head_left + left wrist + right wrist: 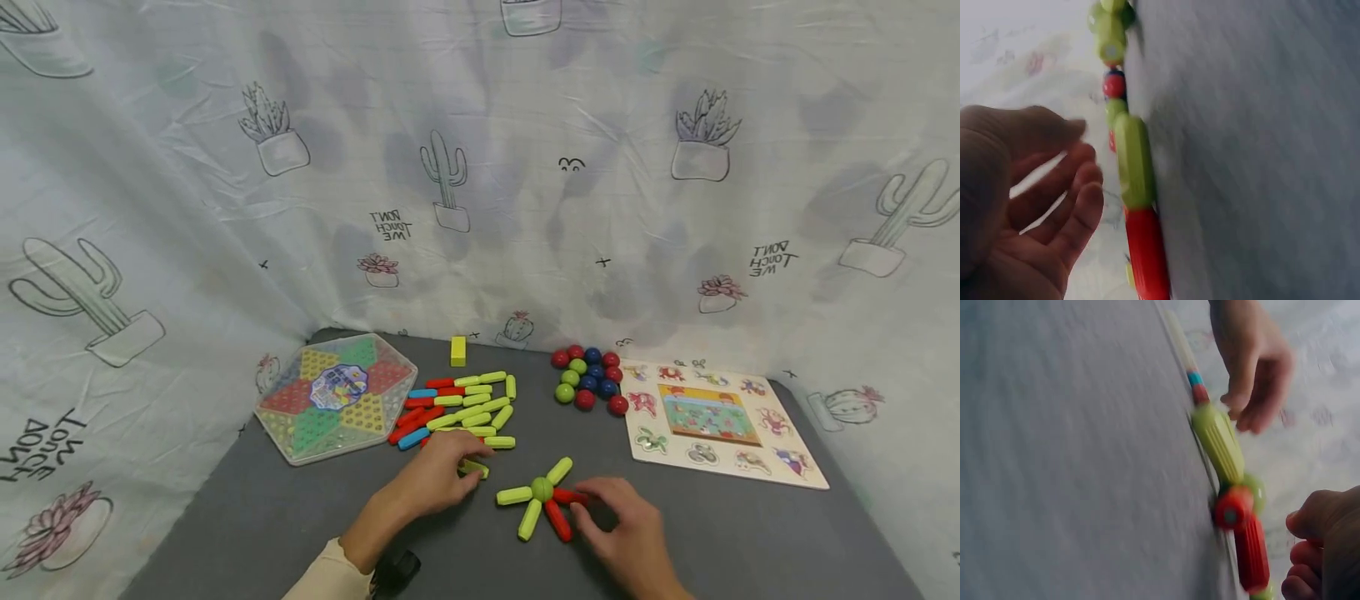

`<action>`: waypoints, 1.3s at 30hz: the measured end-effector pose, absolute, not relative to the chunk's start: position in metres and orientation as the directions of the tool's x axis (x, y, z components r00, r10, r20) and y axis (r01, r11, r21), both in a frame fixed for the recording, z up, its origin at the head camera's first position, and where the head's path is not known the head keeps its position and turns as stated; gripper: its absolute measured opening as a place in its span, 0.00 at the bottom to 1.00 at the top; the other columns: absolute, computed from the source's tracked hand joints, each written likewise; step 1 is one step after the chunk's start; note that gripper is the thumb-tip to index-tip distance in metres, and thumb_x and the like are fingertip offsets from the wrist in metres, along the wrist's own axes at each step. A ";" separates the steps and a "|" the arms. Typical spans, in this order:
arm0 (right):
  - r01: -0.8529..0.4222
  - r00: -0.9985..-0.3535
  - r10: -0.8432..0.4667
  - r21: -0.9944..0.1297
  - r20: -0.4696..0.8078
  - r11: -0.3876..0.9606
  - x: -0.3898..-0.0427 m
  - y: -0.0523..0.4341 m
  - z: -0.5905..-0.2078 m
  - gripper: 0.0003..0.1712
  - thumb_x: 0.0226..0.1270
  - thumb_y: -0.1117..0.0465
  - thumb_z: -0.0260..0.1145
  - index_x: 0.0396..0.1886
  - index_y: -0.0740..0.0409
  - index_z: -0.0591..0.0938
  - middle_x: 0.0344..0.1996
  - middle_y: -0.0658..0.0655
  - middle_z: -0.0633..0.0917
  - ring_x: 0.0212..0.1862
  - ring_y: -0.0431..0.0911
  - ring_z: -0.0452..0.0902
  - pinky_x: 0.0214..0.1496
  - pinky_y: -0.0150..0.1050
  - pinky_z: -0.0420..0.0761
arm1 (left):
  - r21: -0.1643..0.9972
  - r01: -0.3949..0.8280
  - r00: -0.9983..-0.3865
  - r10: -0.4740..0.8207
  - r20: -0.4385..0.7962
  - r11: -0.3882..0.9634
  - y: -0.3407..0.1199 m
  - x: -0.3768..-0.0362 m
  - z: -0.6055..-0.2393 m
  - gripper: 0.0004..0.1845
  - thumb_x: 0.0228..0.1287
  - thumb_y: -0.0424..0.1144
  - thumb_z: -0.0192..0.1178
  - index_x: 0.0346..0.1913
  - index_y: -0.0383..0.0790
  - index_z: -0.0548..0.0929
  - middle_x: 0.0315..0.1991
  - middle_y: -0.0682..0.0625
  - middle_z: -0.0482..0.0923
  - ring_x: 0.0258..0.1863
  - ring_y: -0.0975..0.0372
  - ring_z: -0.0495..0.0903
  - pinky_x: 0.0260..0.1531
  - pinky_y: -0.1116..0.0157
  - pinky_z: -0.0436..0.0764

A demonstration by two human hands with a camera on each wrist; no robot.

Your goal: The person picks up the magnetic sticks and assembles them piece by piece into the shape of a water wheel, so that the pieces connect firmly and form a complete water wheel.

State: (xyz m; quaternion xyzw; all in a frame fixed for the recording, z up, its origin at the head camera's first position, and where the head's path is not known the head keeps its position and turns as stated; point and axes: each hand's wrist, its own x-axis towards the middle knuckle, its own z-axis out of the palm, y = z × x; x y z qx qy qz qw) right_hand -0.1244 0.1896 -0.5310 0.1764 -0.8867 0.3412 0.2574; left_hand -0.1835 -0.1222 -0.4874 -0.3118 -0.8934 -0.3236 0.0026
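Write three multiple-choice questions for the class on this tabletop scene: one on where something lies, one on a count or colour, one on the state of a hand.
1. Where is the hexagonal game board?
A. Left of the loose stick pile
B. Right of the picture puzzle board
C. Under the right hand

2. How many sticks join the green ball in the star shape?
A. Two
B. Five
C. Nine

3. What is the left hand doing?
A. Lying flat on the cactus cloth
B. Closing its fingers on a green stick
C. Lifting the yellow block

Answers: 1 A, the board sits at the pile's left. 2 B, three green and two red sticks radiate from the ball. 3 B, the head view shows the fingertips curled on that stick.
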 end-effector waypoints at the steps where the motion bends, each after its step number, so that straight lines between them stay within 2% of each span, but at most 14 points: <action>1: -0.504 -0.804 -0.160 -0.512 0.573 0.696 -0.122 0.188 -0.530 0.23 0.51 0.67 0.89 0.44 0.44 0.92 0.40 0.35 0.88 0.41 0.33 0.83 0.46 0.23 0.81 | 0.548 0.558 -0.810 0.553 0.195 0.623 -0.124 -0.184 -0.487 0.14 0.70 0.29 0.73 0.56 0.39 0.92 0.50 0.47 0.92 0.49 0.57 0.88 0.52 0.59 0.88; 4: -0.544 -0.803 -0.231 -0.519 0.549 0.659 -0.116 0.182 -0.529 0.23 0.52 0.67 0.89 0.44 0.41 0.91 0.42 0.33 0.87 0.43 0.31 0.83 0.45 0.27 0.85 | 0.479 0.568 -0.808 0.564 0.171 0.669 -0.128 -0.185 -0.490 0.14 0.68 0.30 0.74 0.55 0.38 0.92 0.50 0.48 0.91 0.50 0.55 0.86 0.54 0.55 0.87; 7: -0.565 -0.801 -0.271 -0.524 0.534 0.637 -0.114 0.178 -0.529 0.23 0.53 0.67 0.88 0.45 0.41 0.91 0.43 0.34 0.88 0.43 0.30 0.83 0.43 0.30 0.86 | 0.429 0.599 -0.793 0.576 0.200 0.676 -0.130 -0.186 -0.495 0.11 0.67 0.31 0.76 0.50 0.40 0.93 0.46 0.50 0.91 0.48 0.56 0.85 0.53 0.52 0.86; 12: -0.562 -0.810 -0.285 -0.538 0.513 0.628 -0.114 0.176 -0.530 0.24 0.52 0.67 0.89 0.45 0.42 0.90 0.42 0.37 0.88 0.41 0.30 0.82 0.41 0.31 0.86 | 0.457 0.559 -0.823 0.533 0.199 0.692 -0.130 -0.186 -0.500 0.06 0.70 0.33 0.75 0.47 0.43 0.93 0.42 0.52 0.88 0.46 0.58 0.81 0.51 0.53 0.84; 17: -0.573 -0.804 -0.308 -0.524 0.508 0.631 -0.114 0.176 -0.530 0.25 0.50 0.67 0.89 0.46 0.43 0.90 0.42 0.38 0.88 0.39 0.30 0.81 0.38 0.31 0.85 | 0.525 0.473 -0.862 0.495 0.109 0.707 -0.130 -0.187 -0.497 0.06 0.77 0.34 0.69 0.51 0.43 0.90 0.47 0.53 0.88 0.49 0.58 0.83 0.58 0.51 0.83; 22: -0.580 -0.800 -0.318 -0.523 0.509 0.624 -0.113 0.176 -0.530 0.25 0.51 0.69 0.88 0.46 0.44 0.90 0.41 0.39 0.88 0.37 0.29 0.80 0.36 0.31 0.83 | 0.539 0.449 -0.875 0.472 0.104 0.713 -0.125 -0.184 -0.490 0.07 0.79 0.35 0.66 0.54 0.41 0.88 0.51 0.50 0.89 0.53 0.56 0.86 0.58 0.51 0.86; 25: -0.580 -0.804 -0.326 -0.534 0.497 0.616 -0.113 0.177 -0.531 0.25 0.52 0.71 0.87 0.45 0.44 0.89 0.42 0.39 0.88 0.37 0.29 0.79 0.36 0.32 0.83 | 0.525 0.481 -0.861 0.492 0.131 0.702 -0.118 -0.180 -0.487 0.08 0.79 0.35 0.67 0.55 0.42 0.88 0.52 0.50 0.88 0.53 0.57 0.87 0.57 0.54 0.87; 30: -0.605 -0.792 -0.360 -0.552 0.493 0.573 -0.114 0.178 -0.532 0.26 0.53 0.73 0.85 0.46 0.44 0.89 0.42 0.41 0.88 0.36 0.30 0.79 0.35 0.32 0.83 | 0.539 0.569 -0.792 0.590 0.157 0.621 -0.102 -0.175 -0.487 0.08 0.78 0.35 0.68 0.55 0.44 0.90 0.50 0.51 0.87 0.51 0.61 0.85 0.55 0.61 0.86; 33: -0.626 -0.778 -0.385 -0.562 0.496 0.541 -0.115 0.179 -0.533 0.27 0.54 0.74 0.84 0.48 0.43 0.89 0.42 0.41 0.88 0.36 0.31 0.79 0.35 0.32 0.82 | 0.597 0.561 -0.774 0.620 0.132 0.574 -0.094 -0.174 -0.490 0.08 0.79 0.34 0.66 0.55 0.44 0.91 0.50 0.53 0.87 0.52 0.63 0.84 0.56 0.64 0.85; 39: -0.648 -0.761 -0.403 -0.569 0.508 0.506 -0.115 0.179 -0.534 0.26 0.55 0.73 0.84 0.48 0.42 0.89 0.43 0.42 0.88 0.37 0.30 0.79 0.36 0.30 0.82 | 0.669 0.516 -0.781 0.614 0.111 0.535 -0.088 -0.176 -0.494 0.10 0.81 0.34 0.65 0.55 0.45 0.92 0.49 0.56 0.88 0.52 0.67 0.84 0.58 0.65 0.84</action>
